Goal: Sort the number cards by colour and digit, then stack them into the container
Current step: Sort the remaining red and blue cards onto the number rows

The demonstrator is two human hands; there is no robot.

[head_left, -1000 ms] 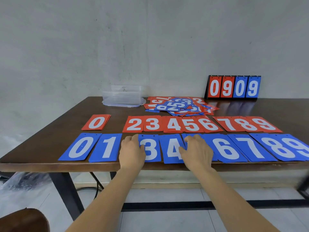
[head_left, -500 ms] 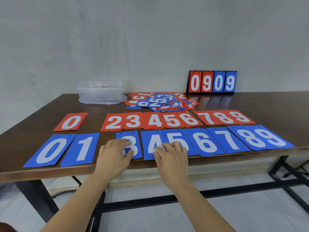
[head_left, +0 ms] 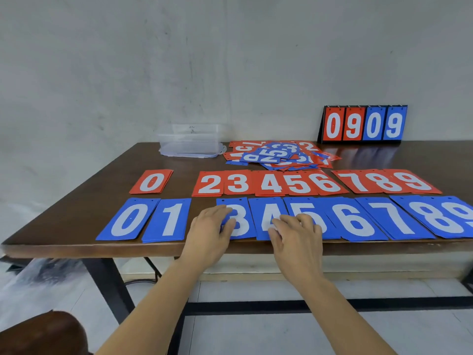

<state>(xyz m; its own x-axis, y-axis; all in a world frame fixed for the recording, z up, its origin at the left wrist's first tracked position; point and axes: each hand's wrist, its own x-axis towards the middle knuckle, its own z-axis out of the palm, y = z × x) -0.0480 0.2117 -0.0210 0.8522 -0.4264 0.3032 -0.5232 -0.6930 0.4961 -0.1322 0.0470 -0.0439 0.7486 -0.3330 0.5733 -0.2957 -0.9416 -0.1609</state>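
Left hand (head_left: 208,234): fingers bent over the left edge of the blue 3 card (head_left: 243,221), thumb against it. Can't tell if you're pinching it or just pressing.

Right hand (head_left: 298,239): fingers spread, flat on the blue 4 card (head_left: 263,213) and blue 5 card (head_left: 307,208), just right of the 3.

Risk: the 3 sits at the front edge of the surface (head_left: 76,226) and its right-hand neighbours overlap. Slide it toward you and it likely tips off. Drag sideways and you could pull the 4 and 5 out of line, mixing the stacks.

There is a bare gap left of the 3, then the blue 1 card (head_left: 170,219). The red row (head_left: 268,183) lies just behind the 3, and the unsorted pile (head_left: 276,155) is further behind. The container (head_left: 190,142) is behind-left of the 3, well apart from both hands.
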